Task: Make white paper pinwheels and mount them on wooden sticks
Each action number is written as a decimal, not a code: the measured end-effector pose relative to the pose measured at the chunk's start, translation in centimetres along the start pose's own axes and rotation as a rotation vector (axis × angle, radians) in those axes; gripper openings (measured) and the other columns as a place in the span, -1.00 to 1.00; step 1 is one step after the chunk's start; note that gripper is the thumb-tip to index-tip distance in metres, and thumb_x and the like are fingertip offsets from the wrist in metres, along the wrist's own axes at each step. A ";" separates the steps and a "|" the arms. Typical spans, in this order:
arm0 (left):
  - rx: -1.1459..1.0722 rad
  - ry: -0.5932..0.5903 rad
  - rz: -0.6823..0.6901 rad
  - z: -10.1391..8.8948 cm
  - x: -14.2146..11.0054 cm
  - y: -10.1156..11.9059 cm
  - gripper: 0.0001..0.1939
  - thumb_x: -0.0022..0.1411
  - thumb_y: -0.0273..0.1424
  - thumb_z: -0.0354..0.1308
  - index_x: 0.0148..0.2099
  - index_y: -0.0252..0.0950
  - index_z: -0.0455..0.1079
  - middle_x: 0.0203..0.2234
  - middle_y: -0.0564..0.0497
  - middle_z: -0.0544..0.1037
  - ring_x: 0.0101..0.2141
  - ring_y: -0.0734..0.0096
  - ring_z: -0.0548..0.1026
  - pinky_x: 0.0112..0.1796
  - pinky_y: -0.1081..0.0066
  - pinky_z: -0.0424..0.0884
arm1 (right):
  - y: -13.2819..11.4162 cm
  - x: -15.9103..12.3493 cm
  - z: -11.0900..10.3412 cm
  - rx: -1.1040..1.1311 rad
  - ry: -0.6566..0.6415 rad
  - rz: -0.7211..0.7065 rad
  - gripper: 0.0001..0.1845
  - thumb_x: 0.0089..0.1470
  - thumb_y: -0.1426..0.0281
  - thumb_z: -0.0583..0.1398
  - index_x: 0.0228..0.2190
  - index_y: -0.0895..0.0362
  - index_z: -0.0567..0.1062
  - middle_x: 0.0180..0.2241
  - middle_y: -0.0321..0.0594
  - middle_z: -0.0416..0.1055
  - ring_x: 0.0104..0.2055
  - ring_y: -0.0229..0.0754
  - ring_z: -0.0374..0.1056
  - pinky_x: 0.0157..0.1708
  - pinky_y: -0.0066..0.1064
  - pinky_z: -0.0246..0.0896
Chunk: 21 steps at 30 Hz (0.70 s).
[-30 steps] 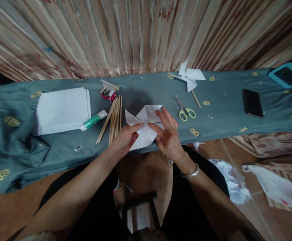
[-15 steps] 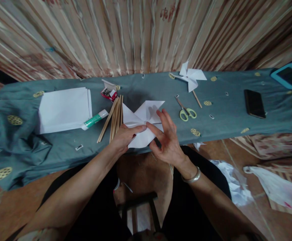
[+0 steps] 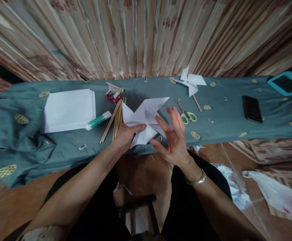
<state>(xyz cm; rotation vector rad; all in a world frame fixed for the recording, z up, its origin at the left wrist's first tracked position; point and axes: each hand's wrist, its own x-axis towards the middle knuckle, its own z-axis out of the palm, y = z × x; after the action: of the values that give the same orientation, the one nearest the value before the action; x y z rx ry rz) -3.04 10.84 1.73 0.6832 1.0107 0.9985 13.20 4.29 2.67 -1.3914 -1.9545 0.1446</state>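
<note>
A white paper pinwheel (image 3: 146, 112) without a stick is held over the front edge of the cloth-covered table. My left hand (image 3: 125, 136) grips it, the thumb pressed on its centre and the other fingers hidden beneath the paper. Just right of the pinwheel, my right hand (image 3: 173, 139) has its fingers spread and holds nothing. Several wooden sticks (image 3: 114, 117) lie beside my left hand. Behind them sits an open red box (image 3: 112, 96) of small metal pieces. Scissors (image 3: 186, 113) with green handles rest beyond my right hand.
At left lie a stack of white paper (image 3: 69, 110) and a green glue stick (image 3: 98, 121). A finished pinwheel (image 3: 189, 82) on a stick is at the back. Right of it are a dark phone (image 3: 251, 108) and a blue-framed tablet (image 3: 287, 83). Crumpled paper (image 3: 232, 187) lies on the floor.
My right hand has come away from the pinwheel's centre and moved right, fingers spreading. My left thumb stays on the centre. The whole view has shifted slightly.
</note>
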 end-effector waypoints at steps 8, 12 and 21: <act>0.069 0.080 0.158 -0.2 0.3 0.0 -0.52 -0.29 -0.43 0.48 -0.21 -0.27 0.52 -0.31 -0.02 0.66 -0.22 0.10 0.60 -0.10 0.17 0.50 | 2.5 1.5 1.1 0.529 0.064 0.392 -0.20 0.04 0.12 0.28 0.24 0.06 0.19 0.17 -0.03 0.36 0.22 0.00 0.28 0.24 -0.04 0.13; 0.154 0.056 0.221 -0.5 0.5 0.0 -0.59 -0.25 -0.39 0.46 -0.25 -0.28 0.53 -0.35 0.01 0.65 -0.28 0.15 0.60 -0.16 0.20 0.51 | 2.7 2.5 2.4 0.788 -0.030 0.532 -0.14 -0.10 0.14 0.36 0.19 0.05 0.25 -0.10 -0.15 0.57 -0.08 -0.03 0.50 0.01 -0.12 0.39; 0.257 0.092 0.339 -0.9 1.2 0.3 -0.72 -0.18 -0.40 0.41 -0.33 -0.28 0.51 -0.42 0.00 0.64 -0.33 0.15 0.59 -0.24 0.24 0.51 | 1.5 4.4 4.0 0.884 0.017 0.609 -0.41 -0.27 0.23 0.41 -0.13 0.05 0.44 -0.33 -0.28 0.60 -0.33 -0.08 0.51 -0.27 -0.24 0.45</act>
<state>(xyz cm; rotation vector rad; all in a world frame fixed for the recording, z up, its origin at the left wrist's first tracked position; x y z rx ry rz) -3.77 12.14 1.18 1.0549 1.1386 1.2131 11.28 9.90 1.12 -1.2731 -1.1194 1.1180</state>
